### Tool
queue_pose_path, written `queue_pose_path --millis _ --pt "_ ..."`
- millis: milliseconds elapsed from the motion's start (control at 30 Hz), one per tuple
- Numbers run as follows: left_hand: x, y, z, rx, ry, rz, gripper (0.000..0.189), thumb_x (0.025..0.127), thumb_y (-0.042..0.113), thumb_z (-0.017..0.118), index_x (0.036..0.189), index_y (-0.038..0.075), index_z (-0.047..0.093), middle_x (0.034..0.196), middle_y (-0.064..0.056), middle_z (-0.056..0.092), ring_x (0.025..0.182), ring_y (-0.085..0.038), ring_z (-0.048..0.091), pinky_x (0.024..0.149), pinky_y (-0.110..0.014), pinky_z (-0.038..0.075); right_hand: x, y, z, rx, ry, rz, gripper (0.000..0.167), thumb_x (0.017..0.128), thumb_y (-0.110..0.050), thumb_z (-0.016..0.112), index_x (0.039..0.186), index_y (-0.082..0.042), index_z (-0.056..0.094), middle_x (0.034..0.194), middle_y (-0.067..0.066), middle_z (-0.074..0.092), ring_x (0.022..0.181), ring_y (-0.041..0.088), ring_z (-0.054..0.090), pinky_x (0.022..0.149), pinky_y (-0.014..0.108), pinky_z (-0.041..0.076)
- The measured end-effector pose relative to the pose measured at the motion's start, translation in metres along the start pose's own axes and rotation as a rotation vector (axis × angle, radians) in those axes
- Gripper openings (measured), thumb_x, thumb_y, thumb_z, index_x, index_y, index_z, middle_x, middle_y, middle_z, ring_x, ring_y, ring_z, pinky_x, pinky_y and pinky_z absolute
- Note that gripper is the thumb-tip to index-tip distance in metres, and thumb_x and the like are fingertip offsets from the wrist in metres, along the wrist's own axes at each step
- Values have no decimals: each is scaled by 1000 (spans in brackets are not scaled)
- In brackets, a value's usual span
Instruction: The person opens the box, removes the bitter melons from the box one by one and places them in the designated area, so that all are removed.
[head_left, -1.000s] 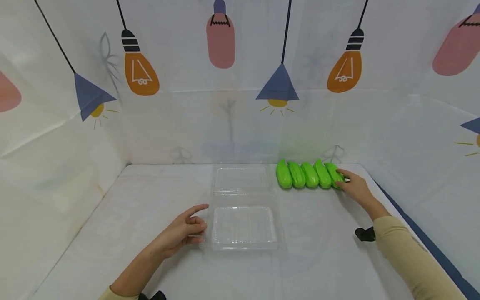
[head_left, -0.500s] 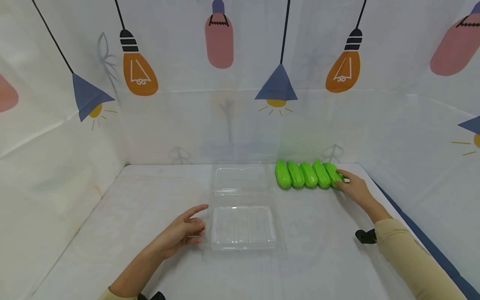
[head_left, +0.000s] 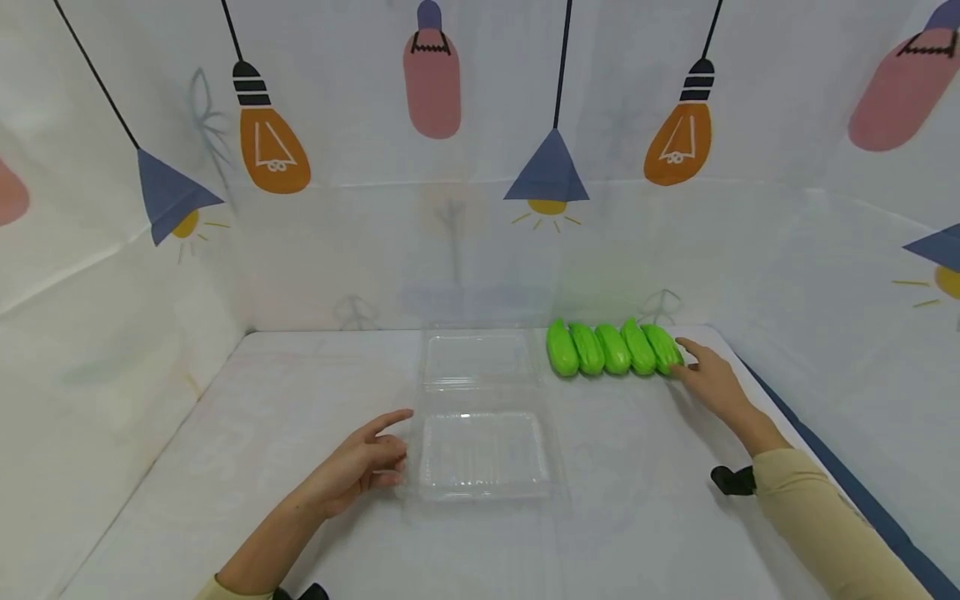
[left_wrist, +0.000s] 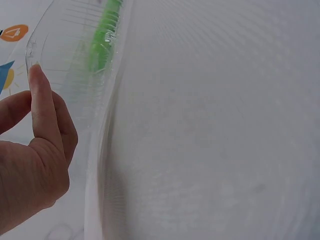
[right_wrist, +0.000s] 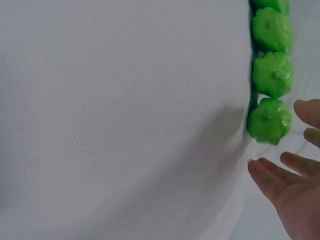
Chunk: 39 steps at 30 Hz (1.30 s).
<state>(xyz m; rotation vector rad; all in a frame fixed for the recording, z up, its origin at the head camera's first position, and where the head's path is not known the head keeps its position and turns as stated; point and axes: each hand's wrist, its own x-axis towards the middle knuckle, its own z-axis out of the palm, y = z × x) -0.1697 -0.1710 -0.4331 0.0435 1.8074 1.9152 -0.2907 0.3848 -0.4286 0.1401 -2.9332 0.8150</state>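
Note:
A hinged clear plastic box (head_left: 483, 450) lies unfolded on the white table, its lid (head_left: 480, 358) toward the back wall. My left hand (head_left: 356, 471) is at the box's left side, index finger extended and other fingers bent. In the left wrist view a fingertip meets the clear rim (left_wrist: 31, 52). Several plump, ribbed green gourds (head_left: 617, 350) stand side by side in a row to the right of the lid. Beside the rightmost gourd (right_wrist: 270, 121) is my right hand (head_left: 712, 383), its fingers spread, with a gap showing between them and the gourd in the right wrist view.
The white table (head_left: 637, 517) runs back to a white cloth wall (head_left: 360, 233) printed with lamps and bulbs. Cloth walls also stand on the left and right. Black straps or mounts (head_left: 733, 481) show at both wrists.
My right fingertips, which overlapped the rightmost gourd, have spread and drawn slightly off it to the right. The left hand stays at the box's side. The head view has shifted a little.

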Motion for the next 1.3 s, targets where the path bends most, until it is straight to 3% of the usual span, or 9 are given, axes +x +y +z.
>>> queue_pose_path --millis 300,567,800,933,1067,1300 --pt "-1 1 -2 9 19 1 70 97 15 61 156 14 25 90 3 58 82 -9 59 72 -20 60 -6 -19 10 -25 73 -56 59 100 -18 55 147 10 35 145 39 37 134 56 34 108 70 31" --pt "1 3 -5 57 47 6 68 97 19 62 156 15 26 91 1 58 84 -11 60 72 -22 60 -11 -34 17 -79 125 -97 60 97 -19 58 148 5 38 145 37 38 132 56 37 107 70 33" --pt "2 7 -6 341 221 43 60 96 31 66 149 15 43 98 -11 61 88 -22 63 75 -32 59 -19 -41 20 -101 108 -119 62 99 -27 58 150 3 37 149 37 35 134 58 34 106 72 32" --pt "1 10 -9 418 287 68 54 96 31 65 146 14 48 103 -17 63 88 -23 64 75 -32 59 -25 -46 22 -105 99 -115 63 100 -31 56 151 1 36 150 38 33 135 58 32 107 73 31" --pt "1 10 -14 513 342 104 52 96 27 66 144 15 51 105 -14 65 86 -22 65 72 -29 59 -28 -50 24 -96 111 -134 62 99 -29 58 151 0 37 149 37 35 135 57 33 107 72 31" --pt "4 9 -21 833 489 165 51 94 35 67 141 21 55 110 -4 70 94 -17 67 63 -27 51 -32 -53 33 -82 89 -165 70 98 -35 61 153 -4 33 153 35 30 137 57 31 106 74 31"
